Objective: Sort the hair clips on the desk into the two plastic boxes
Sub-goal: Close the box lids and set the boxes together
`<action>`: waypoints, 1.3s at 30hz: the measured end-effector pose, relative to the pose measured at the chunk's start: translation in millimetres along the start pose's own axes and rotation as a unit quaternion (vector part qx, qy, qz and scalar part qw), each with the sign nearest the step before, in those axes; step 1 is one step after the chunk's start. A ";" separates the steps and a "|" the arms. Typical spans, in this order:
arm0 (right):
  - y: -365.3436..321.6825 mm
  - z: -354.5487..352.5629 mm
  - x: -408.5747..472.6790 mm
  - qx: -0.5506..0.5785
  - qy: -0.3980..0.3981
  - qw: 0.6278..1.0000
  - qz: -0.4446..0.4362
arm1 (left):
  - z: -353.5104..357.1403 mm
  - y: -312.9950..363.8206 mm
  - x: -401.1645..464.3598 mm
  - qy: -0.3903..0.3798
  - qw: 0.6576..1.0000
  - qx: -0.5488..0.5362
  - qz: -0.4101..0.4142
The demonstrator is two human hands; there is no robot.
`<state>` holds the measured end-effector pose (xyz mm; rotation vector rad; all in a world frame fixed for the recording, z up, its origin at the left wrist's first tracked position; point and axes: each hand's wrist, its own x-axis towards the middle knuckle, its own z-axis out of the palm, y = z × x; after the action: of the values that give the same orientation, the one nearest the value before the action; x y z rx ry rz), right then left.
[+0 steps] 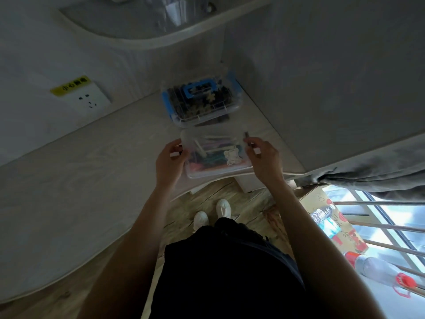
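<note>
Sorting appears close to complete. No loose hair clips are visible on the desk. The far box, with blue handle and latches, is lidded and holds dark clips. The near box sits at the desk edge, just in front of the far box, and holds coloured clips. The left hand and right hand grip its two short sides, fingers curled over the white latches. Remaining step, by judgement: latch this box.

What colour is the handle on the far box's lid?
Blue handle, seen from the head camera.
</note>
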<state>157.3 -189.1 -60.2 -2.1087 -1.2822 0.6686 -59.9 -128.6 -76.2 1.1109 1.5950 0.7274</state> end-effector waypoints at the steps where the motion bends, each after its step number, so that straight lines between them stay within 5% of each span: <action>1: -0.8 2.4 0.4 0.013 0.000 1.000 0.000 | -3.1 0.1 -0.3 0.001 1.000 0.002 0.001; 9: 12.0 1.6 7.8 0.134 -0.007 0.987 0.088 | -6.7 5.3 -7.2 0.028 0.993 0.099 0.061; 21: 5.9 -3.7 16.3 0.109 -0.053 0.993 0.003 | -11.4 22.9 -14.9 0.054 0.961 0.240 0.125; 24: 10.3 -5.1 19.3 0.116 -0.082 0.989 0.029 | -10.3 28.7 -20.4 0.050 0.975 0.191 0.104; 26: 10.7 -6.3 20.4 0.124 -0.097 0.987 0.030 | -12.1 28.2 -18.3 0.021 0.998 0.054 0.029; 28: 8.1 -7.5 21.3 0.152 -0.103 0.982 0.041 | -17.6 28.7 -16.0 0.014 0.993 -0.087 -0.074; 31: 4.1 -5.6 22.0 0.141 -0.095 0.985 0.024 | -32.8 19.8 -11.2 0.021 0.978 -0.149 -0.141; 34: 3.6 -2.3 21.6 0.095 -0.062 0.993 -0.024 | -33.4 11.2 -9.2 0.024 0.987 -0.125 -0.100; 39: 9.7 -1.5 24.0 0.132 -0.025 0.990 0.049 | -10.2 15.6 -7.2 0.050 0.999 -0.013 0.007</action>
<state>174.1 -171.3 -68.8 -1.9576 -1.0556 0.8877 -64.5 -128.4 -56.8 1.0826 1.6590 0.8216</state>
